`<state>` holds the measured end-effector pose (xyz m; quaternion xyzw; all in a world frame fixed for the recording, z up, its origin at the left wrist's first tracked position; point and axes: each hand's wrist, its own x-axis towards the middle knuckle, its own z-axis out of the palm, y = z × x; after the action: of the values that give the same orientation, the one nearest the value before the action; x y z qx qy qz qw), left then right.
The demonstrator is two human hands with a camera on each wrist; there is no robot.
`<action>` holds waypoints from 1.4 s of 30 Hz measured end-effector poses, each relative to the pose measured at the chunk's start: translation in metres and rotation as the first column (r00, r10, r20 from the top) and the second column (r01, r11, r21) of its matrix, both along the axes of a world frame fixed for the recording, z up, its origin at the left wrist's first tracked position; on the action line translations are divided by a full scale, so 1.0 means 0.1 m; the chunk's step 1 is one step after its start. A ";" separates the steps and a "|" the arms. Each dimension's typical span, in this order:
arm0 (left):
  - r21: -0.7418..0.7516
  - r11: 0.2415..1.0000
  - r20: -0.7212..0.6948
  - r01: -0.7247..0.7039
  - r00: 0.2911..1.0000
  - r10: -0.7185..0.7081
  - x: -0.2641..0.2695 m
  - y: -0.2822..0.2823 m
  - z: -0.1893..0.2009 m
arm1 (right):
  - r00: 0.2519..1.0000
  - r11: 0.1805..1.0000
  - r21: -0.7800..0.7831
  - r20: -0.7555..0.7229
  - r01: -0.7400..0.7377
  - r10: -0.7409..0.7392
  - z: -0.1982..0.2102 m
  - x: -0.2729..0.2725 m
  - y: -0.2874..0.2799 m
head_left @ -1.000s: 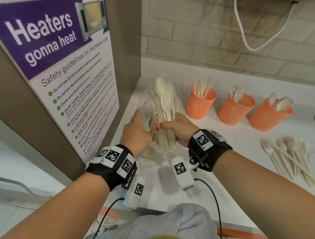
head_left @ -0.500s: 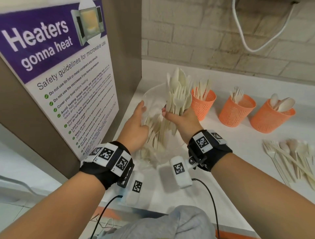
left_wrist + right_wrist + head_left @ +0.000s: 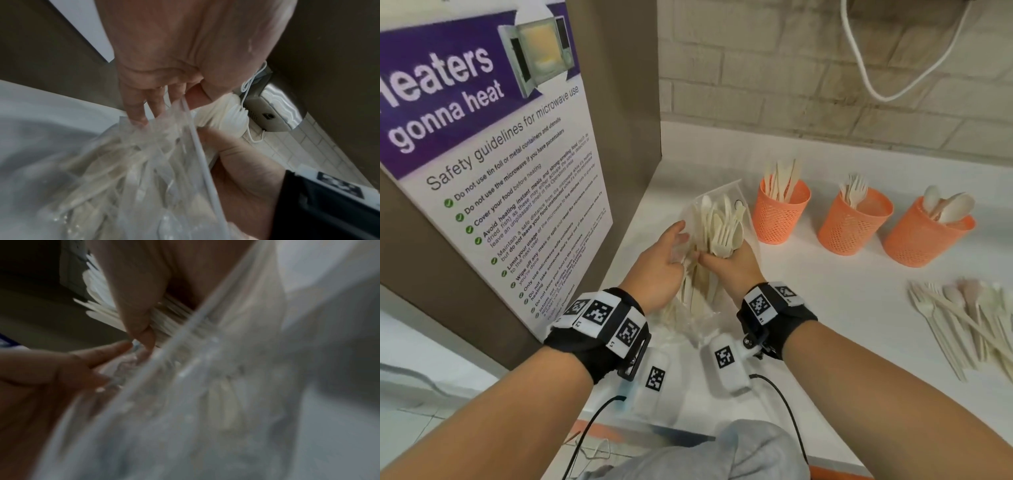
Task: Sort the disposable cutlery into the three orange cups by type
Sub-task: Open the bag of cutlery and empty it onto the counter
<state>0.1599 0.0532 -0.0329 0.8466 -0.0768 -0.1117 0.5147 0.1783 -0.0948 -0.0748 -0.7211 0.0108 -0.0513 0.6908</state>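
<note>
My right hand (image 3: 722,263) grips a thick bundle of cream cutlery (image 3: 719,222) by the handles, heads up, at the mouth of a clear plastic bag (image 3: 748,219). My left hand (image 3: 674,246) holds the bag's left side, thumb pinching its rim (image 3: 191,123) against the fingers. The bundle (image 3: 98,305) fans out past my right thumb in the right wrist view. Three orange mesh cups stand in a row to the right: one with knives (image 3: 779,219), one with forks (image 3: 854,226), one with spoons (image 3: 924,240).
A loose pile of forks and spoons (image 3: 969,318) lies on the white counter (image 3: 825,291) at the right. A brown panel with a microwave poster (image 3: 493,171) walls off the left. A brick wall and a hanging white cable (image 3: 866,68) are behind.
My right hand lifted the cutlery bundle high half a second ago and has since lowered it back by the bag. My left hand stayed at the bag's left side.
</note>
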 end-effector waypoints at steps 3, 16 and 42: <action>0.023 0.999 0.043 0.029 0.999 -0.030 -0.01 -0.02 0.02 | 0.999 0.998 -0.057 -0.037 -0.019 0.017 -0.08 0.02 0.01; 0.082 0.996 0.083 0.045 0.995 -0.052 -0.03 -0.01 0.07 | 0.998 0.973 -0.228 0.063 0.030 -0.016 -0.06 0.06 0.05; 0.280 0.958 0.099 -0.065 0.994 0.038 -0.12 -0.29 0.11 | 1.000 0.994 0.106 0.007 0.006 -0.006 0.51 -0.19 -0.37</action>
<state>0.1476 0.0240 -0.0221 0.9175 -0.0618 -0.0687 0.3869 0.1593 -0.1320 -0.0237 -0.6833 0.0133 -0.0553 0.7279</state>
